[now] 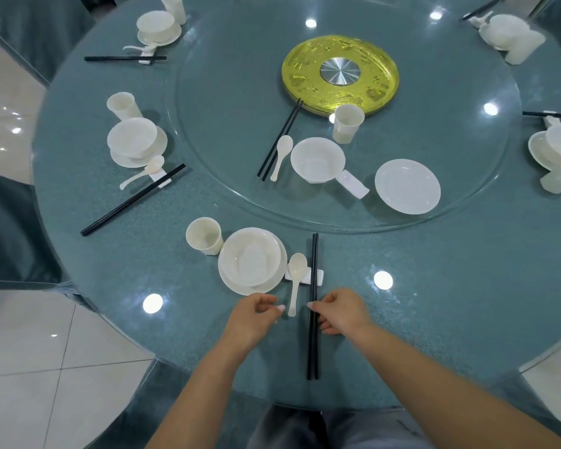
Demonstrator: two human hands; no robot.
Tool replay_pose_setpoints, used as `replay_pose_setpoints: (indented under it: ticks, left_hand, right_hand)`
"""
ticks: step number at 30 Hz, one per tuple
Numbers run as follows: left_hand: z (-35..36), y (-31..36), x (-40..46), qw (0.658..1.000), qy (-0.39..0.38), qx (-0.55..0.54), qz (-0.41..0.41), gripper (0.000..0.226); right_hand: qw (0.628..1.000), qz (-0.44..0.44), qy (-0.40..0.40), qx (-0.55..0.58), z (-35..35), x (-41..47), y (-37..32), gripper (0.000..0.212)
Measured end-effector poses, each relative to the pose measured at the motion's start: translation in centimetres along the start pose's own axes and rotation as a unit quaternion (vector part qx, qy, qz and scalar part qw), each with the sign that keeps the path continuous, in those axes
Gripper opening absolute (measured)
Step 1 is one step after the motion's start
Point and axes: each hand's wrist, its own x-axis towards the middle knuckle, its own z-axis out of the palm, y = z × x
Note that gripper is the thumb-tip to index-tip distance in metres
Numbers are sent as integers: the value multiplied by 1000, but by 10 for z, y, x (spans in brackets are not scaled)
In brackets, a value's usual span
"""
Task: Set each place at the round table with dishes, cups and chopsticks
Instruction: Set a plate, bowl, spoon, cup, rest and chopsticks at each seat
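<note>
Both hands — left hand point(256, 314) loosely curled and empty by the spoon point(296, 280), right hand point(339, 314) fingering the chopsticks point(313, 306) — flank that pair, lying lengthwise away from them, right of the plate point(251, 260) on the desk point(434, 286).

black chopsticks point(314, 286) on white rest point(318, 275), spoon point(296, 277) alongside
</note>
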Motion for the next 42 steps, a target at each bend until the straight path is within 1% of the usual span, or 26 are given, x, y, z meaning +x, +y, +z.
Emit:
replay_pose_setpoints:
  ticks: [3,6,8,12,16,26,28,31,34,36,38,40,42]
  left_hand:
    - [0,-7,1,1000,1,-3,-10,28]
    - [1,-10,1,1000,2,-6,-16,27]
    - [1,-10,1,1000,2,-11,-17,25]
    - [0,-10,2,1000,2,-12,-17,21]
    - [0,-10,3,1000,-2,-11,-14,22]
    - [1,-13,6,1000,-2,9,-14,29]
    - [1,-12,5,1000,-2,20,-11,29]
    - [-1,-8,3,998,5,60,-1,27]
    - [-3,0,2,998,15,66,18,25]
    - [-4,11,0,999,11,41,29,22]
    - [-6,25,-1,999,9,23,48,21]
    - [-8,41,-1,997,15,20,74,22]
    - [-9,58,0,995,27,24,95,23]
  right_hand:
    - [998,-30,22,-42,2,-1,-3,22]
    - [993,-55,35,-99,5,0,-5,28]
    - [990,-68,37,-117,7,1,-5,28]
    - [990,-77,30,-116,10,2,-3,22]
    - [990,-75,33,-115,10,3,-2,20]
    - [992,-63,27,-104,12,2,-1,17]
    - [992,-60,29,-104,11,1,-3,19]
    - [991,-67,35,-115,6,2,-6,27]
    - [983,-101,75,-137,-7,6,-12,24]
    - [973,-136,113,-150,-20,10,-18,18]
    - [963,-185,141,-139,-34,15,-28,15]
    - [946,-241,160,-146,-48,23,-36,20]
    - [927,-273,159,-200,-64,32,-43,31]
